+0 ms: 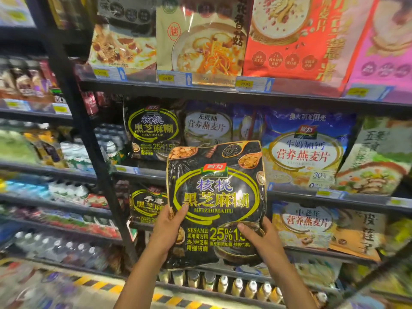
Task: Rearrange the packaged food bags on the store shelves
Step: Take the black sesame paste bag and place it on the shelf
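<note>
Sesame bag: black with yellow lettering, held upright in mid-air before the shelves at centre, resting on no shelf. From left: a neighbouring bay of blurred goods, then a dark slanting post dividing the bays. Next, the left hand, its fingers clamped on the held bag's left edge, thumb flat on the front, the others hidden behind. Above that hand, a twin bag of the same design stands upright on the middle shelf; the held bag's upper left corner overlaps its lower right corner in view. One shelf down, a second black bag is partly covered by the held bag. The right hand has its fingers clamped on the held bag's lower right corner, thumb on the front, the rest wrapped behind the edge. Behind the held bag's top stands a pale oat bag; to its right a blue oat bag, then a grey-green bag. Top shelf, left to right: beige bag, red bag, pink bag, with yellow price tags along the rim. Bottom row: capped bottles.
</note>
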{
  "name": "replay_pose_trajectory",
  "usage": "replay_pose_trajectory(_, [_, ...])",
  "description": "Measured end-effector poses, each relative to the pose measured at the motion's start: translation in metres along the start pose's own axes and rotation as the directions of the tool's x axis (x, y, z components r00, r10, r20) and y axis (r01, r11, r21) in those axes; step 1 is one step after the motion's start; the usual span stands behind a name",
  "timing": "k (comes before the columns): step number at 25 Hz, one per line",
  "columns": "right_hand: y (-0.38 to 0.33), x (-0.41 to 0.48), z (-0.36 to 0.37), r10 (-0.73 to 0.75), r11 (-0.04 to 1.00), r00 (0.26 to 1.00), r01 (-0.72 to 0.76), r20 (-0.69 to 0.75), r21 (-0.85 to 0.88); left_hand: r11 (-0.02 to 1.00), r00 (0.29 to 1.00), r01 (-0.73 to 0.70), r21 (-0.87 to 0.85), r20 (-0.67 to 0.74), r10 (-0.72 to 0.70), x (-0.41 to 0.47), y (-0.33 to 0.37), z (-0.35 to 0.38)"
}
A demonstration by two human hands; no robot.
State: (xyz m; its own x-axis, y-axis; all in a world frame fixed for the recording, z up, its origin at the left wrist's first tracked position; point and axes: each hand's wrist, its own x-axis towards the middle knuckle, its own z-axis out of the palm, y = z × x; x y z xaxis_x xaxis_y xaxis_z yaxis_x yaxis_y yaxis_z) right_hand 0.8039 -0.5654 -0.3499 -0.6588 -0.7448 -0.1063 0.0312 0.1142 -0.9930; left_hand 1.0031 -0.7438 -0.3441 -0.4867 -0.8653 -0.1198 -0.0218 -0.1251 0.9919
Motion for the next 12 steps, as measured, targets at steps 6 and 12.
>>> replay_pose_trajectory(6, [0.005,-0.006,0.019,-0.016,0.993,0.999,0.01,0.051,0.119,0.989,0.997,-0.07,0.13,-0.026,0.074,-0.016,-0.001,-0.03])
replay_pose_trajectory(12, [-0.001,0.03,0.057,-0.012,0.997,0.997,0.006,0.082,0.076,0.99,0.998,-0.05,0.133,-0.021,0.053,0.007,-0.001,-0.071])
